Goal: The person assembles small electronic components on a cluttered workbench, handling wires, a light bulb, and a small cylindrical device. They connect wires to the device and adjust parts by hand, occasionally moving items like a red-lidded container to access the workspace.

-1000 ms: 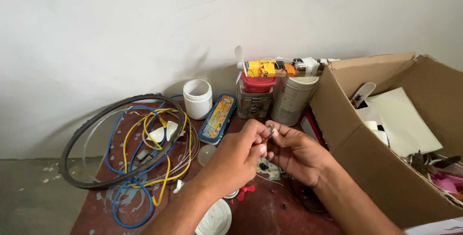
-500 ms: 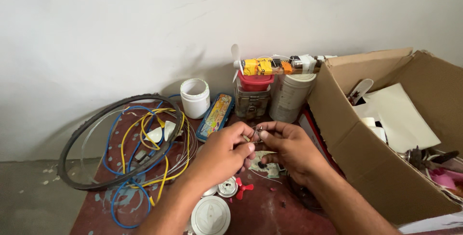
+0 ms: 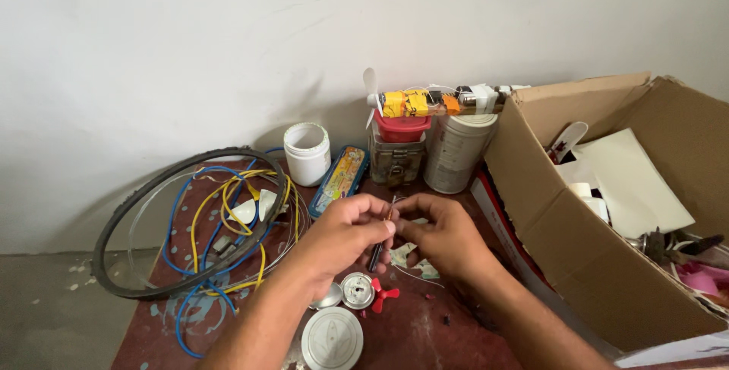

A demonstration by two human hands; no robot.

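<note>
Over the middle of a dark red table (image 3: 425, 332), my left hand (image 3: 351, 232) and my right hand (image 3: 444, 235) meet fingertip to fingertip. Both pinch a thin dark wire (image 3: 379, 246) that hangs down between them. Just below the hands lie a small round metal part (image 3: 357, 290), a little red propeller (image 3: 383, 298) and a white round lid (image 3: 332, 337). Scraps of paper and a thin pale wire (image 3: 414, 271) lie under my right hand.
A black rubber ring (image 3: 137, 222) with coiled blue and yellow wires (image 3: 228, 226) lies at left. At the back stand a white tub (image 3: 307, 153), a flat patterned case (image 3: 339, 176), two jars (image 3: 456, 150) and a taped motor with a propeller (image 3: 425, 102). An open cardboard box (image 3: 600, 264) fills the right.
My hands have dropped lower and toward me over the table, still pinched together on the wire. The camera has tilted, so the round parts and red propeller show below them.
</note>
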